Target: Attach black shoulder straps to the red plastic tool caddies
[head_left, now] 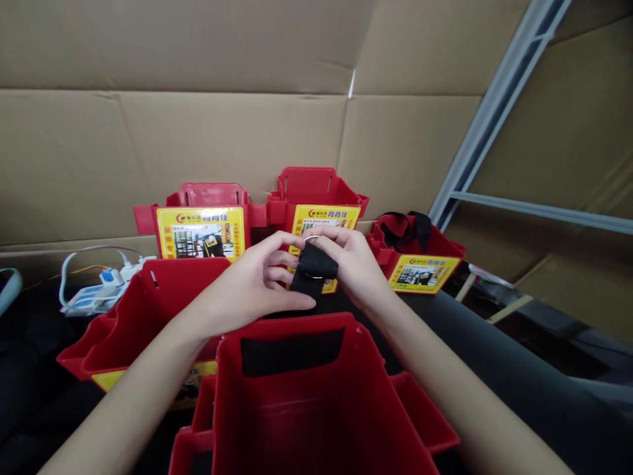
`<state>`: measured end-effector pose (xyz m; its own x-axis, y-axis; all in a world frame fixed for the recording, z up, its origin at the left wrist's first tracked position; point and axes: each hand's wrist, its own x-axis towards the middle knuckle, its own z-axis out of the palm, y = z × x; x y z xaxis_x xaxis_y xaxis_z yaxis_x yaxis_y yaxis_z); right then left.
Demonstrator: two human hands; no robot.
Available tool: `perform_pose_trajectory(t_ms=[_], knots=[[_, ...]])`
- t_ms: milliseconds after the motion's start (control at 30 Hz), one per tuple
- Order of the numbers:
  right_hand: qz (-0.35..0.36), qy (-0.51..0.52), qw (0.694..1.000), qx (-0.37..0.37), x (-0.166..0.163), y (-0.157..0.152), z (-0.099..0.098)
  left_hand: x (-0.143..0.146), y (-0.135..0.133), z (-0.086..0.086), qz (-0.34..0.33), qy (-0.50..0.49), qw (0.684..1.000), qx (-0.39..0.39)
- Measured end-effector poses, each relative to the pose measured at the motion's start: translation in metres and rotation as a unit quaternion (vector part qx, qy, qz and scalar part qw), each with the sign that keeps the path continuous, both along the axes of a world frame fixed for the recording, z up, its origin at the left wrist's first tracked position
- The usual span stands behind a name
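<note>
Boxy plastic bin (306,409), woven black strap (311,269)

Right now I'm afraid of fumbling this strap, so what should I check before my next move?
1. Left hand grip on the black strap: ok, thumb and fingers pinch it.
2. Right hand grip: ok, fingers curl over the strap's top.
3. Metal ring at the strap's top: cannot tell how it is threaded; fingers hide most of it.
4. Near red bin below the hands: ok, upright and open.
5. Black band in that bin's slot: cannot tell if it joins the held strap.
6. Power strip at far left: ok, apart from both hands.
</note>
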<state>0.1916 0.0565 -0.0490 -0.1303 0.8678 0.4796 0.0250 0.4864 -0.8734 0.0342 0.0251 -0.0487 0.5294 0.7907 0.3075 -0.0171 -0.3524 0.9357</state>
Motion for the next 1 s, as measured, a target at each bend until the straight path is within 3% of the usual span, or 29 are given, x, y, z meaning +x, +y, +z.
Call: perform_pose_trajectory(t_ms=[133, 200, 367, 533, 700, 800, 867, 1000], knots=[[0.134, 0.044, 0.987, -0.076, 0.007, 0.001, 0.003, -0.002, 0.005, -0.002, 0.048, -0.016, 0.998, 0.031], [0.167, 0.068, 0.979, -0.09, 0.011, 0.004, 0.004, -0.005, 0.007, -0.001, 0.066, -0.019, 0.997, 0.026], [0.07, 0.063, 0.992, -0.084, 0.024, 0.022, 0.003, -0.013, 0.007, 0.004, 0.073, 0.042, 0.996, -0.014], [-0.073, 0.035, 0.996, 0.038, 0.038, 0.029, 0.006, -0.018, 0.008, 0.004, 0.087, 0.128, 0.988, 0.012], [-0.13, 0.019, 0.988, 0.087, 0.04, 0.025, 0.011, -0.018, 0.012, 0.001, 0.116, 0.145, 0.982, 0.032], [-0.136, 0.088, 0.983, 0.083, 0.04, 0.028, 0.01, -0.016, 0.011, 0.002, 0.132, 0.116, 0.984, 0.037], [-0.118, 0.162, 0.979, 0.043, 0.04, 0.031, 0.009, -0.015, 0.01, 0.002, 0.143, 0.101, 0.984, 0.038], [-0.012, 0.23, 0.972, -0.054, 0.029, 0.023, 0.01, -0.013, 0.012, 0.001, 0.152, 0.083, 0.984, 0.029]])
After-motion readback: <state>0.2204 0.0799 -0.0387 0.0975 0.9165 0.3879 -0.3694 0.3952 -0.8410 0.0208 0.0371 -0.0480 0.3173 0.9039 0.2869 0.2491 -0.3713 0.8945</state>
